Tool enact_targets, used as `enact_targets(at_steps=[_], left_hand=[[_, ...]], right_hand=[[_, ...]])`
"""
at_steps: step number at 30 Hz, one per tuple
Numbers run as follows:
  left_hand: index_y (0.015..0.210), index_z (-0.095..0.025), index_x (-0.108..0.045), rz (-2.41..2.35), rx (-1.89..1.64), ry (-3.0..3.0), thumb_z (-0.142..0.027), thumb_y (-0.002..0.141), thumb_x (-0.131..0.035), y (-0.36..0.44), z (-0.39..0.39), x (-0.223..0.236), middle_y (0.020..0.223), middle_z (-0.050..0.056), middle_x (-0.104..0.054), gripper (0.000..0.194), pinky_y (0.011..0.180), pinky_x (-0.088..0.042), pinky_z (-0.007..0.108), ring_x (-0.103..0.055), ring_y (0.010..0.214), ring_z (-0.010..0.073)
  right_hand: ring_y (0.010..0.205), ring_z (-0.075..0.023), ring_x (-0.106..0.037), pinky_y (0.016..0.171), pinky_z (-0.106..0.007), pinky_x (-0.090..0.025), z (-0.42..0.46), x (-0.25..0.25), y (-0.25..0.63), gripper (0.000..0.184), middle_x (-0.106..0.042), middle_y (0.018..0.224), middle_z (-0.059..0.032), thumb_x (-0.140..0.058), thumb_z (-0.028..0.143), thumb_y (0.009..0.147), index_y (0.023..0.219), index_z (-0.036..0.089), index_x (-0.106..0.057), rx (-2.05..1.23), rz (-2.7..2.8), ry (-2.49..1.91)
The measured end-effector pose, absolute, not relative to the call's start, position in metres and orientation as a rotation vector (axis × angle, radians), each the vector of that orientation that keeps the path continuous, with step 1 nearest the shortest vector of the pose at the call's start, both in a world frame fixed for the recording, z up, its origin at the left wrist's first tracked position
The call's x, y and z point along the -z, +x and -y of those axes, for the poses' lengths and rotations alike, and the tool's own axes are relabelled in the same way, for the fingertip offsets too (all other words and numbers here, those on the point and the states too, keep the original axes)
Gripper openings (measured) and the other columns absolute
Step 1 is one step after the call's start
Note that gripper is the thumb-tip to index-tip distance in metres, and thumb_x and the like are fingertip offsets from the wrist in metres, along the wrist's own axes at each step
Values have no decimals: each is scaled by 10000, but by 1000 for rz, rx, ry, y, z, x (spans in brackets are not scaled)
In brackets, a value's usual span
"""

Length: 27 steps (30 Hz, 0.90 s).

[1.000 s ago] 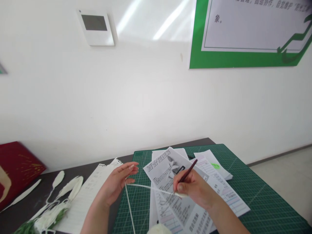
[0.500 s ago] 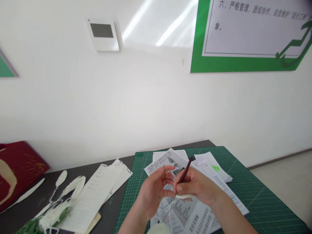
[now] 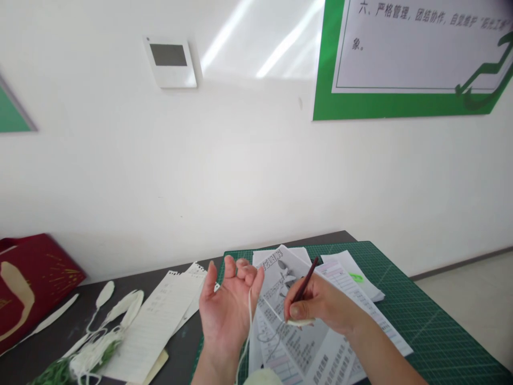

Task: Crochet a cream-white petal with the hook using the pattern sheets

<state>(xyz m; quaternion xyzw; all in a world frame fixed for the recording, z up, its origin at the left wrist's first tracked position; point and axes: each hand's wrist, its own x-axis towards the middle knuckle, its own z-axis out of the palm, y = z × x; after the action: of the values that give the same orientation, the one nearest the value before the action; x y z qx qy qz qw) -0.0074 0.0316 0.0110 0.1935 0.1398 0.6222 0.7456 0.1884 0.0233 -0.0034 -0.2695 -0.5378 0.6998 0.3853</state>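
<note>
My right hand (image 3: 320,305) pinches a crochet hook with a dark red-brown handle (image 3: 306,280), which slants up and to the right. A small cream crocheted piece (image 3: 300,322) sits under its fingers. My left hand (image 3: 230,305) is turned palm up, thumb out to the side and fingers loosely bent. White yarn (image 3: 250,315) passes by its little finger, runs down along the palm edge, and a strand stretches across to the hook. At the bottom edge, a pale yarn ball (image 3: 263,377) shows only its top. The hook's tip is hidden by the fingers.
Printed sheets (image 3: 320,350) lie under my hands on a green cutting mat (image 3: 436,326), with a bright green clip (image 3: 355,277) behind. Leftward are handwritten pages (image 3: 148,315), white crocheted petals (image 3: 124,309), green yarn (image 3: 54,372) and a red bag (image 3: 44,272). A white wall stands behind.
My left hand has drawn away to the left from the crochet hook and turned palm up, with the yarn now stretched between the hands. My right hand has barely moved.
</note>
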Motion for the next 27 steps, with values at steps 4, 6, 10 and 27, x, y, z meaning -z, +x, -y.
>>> enact_targets(at_steps=[4, 6, 10, 27], left_hand=[[856, -255, -744, -556, -1551, 824, -440, 825, -565, -3, -46, -9, 916, 25, -716, 259, 1005, -385, 351, -599, 1005, 217], [783, -240, -764, -610, -1414, 932, -388, 785, -652, -5, -50, -4, 854, 25, -737, 186, 941, -398, 290, -612, 944, 218], [331, -203, -599, -647, -971, 1046, -372, 754, -698, -11, -47, 8, 309, 11, -499, 466, 537, -398, 296, -462, 366, 142], [1161, -301, -683, -746, -963, 995, -207, 658, -815, 4, -37, 15, 862, 3, -617, 528, 655, -382, 256, -502, 652, 97]], right_hand=[[544, -93, -509, 518, -219, -380, -21, 0, 187, 222, -633, 595, -7, -823, 332, 647, 700, 127, -757, -1713, 1401, -698], [554, -100, -518, 529, -226, -394, -22, 2, 189, 208, -639, 606, -13, -816, 326, 659, 704, 130, -760, -1682, 1426, -703], [528, -96, -498, 514, -229, -393, -24, 10, 194, 221, -620, 592, -5, -799, 351, 677, 704, 135, -762, -1614, 1459, -702], [787, -187, -596, 723, -341, -488, -16, 24, 182, 170, -674, 854, -67, -543, 164, 873, 968, 177, -685, -586, 1901, -726]])
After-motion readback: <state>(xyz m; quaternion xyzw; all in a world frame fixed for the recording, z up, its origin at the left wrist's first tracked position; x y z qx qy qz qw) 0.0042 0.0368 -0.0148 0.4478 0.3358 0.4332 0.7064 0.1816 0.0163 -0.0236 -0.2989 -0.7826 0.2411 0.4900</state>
